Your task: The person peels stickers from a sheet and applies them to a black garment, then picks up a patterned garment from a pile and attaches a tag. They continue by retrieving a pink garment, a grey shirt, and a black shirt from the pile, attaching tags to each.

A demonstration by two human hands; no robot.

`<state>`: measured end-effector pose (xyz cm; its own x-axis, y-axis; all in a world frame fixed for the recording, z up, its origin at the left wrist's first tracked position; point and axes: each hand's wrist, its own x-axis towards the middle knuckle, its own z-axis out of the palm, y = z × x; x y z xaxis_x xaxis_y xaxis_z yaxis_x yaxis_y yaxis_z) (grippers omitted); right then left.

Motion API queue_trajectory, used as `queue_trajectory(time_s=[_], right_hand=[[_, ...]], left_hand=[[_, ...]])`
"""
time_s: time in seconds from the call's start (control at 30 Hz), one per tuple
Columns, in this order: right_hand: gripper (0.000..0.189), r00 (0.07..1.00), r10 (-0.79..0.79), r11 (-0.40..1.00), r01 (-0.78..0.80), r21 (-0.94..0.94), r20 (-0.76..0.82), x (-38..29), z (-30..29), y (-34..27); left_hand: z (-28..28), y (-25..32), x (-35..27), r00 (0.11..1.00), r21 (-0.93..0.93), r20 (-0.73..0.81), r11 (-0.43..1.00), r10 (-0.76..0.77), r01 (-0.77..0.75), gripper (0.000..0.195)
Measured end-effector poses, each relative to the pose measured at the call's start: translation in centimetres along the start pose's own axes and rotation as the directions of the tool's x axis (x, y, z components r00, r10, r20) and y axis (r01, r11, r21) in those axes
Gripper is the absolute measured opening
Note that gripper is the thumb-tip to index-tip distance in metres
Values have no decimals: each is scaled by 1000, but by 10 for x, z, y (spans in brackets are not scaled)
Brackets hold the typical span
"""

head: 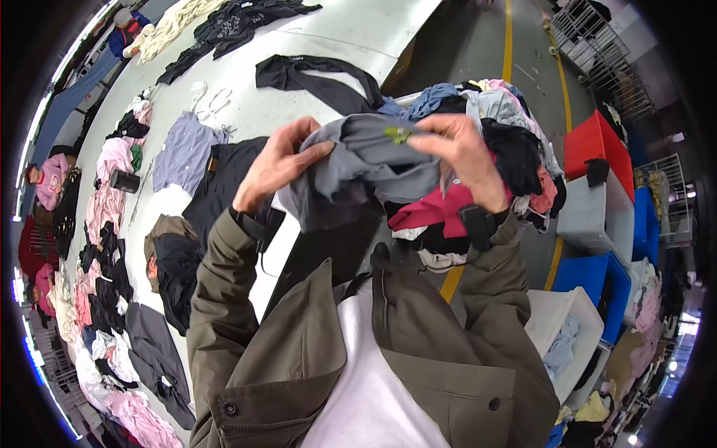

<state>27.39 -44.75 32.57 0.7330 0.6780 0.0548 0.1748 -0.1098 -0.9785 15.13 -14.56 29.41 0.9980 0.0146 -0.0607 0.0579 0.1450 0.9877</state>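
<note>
A grey fabric garment (358, 151) is stretched between my two hands at chest height, off the table. My left hand (288, 159) pinches its edge with the thumb on top. On the other side my right hand (462, 154) grips the opposite edge, its fingertips close to a yellow-green patch (397, 134) on the cloth. The garment's lower folds hang in shadow. Beneath my right hand lies a crimson garment (431, 213) on a heap of mixed clothes (510, 151). Black trousers (224, 173) lie on the white table (241, 101) beside my left wrist.
On the table are a blue-grey top (185, 151), black garments (325, 84) and a long row of clothes (106, 224). Red (596, 148), grey (588, 213) and blue bins (588, 274) stand to the right, by yellow floor lines. Other people (50, 179) are at the far left.
</note>
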Motion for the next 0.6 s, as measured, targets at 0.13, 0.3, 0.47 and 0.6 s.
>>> queue_trajectory(time_s=[0.13, 0.3, 0.47, 0.6], right_hand=[[20, 994, -60, 996, 53, -78, -94, 5, -18, -20], [20, 970, -159, 936, 89, -342, -183, 10, -46, -43], [19, 890, -351, 721, 59, -691, -291, 0, -75, -31], [20, 797, -545, 353, -64, -934, -261, -11, -100, -13]], left_hand=[[-20, 14, 25, 949, 791, 123, 548, 291, -271, 22], [-27, 34, 60, 907, 867, 67, 426, 416, -259, 23], [-17, 67, 69, 913, 872, -31, 457, 408, -174, 23], [3, 93, 70, 948, 780, -147, 623, 281, -64, 24]])
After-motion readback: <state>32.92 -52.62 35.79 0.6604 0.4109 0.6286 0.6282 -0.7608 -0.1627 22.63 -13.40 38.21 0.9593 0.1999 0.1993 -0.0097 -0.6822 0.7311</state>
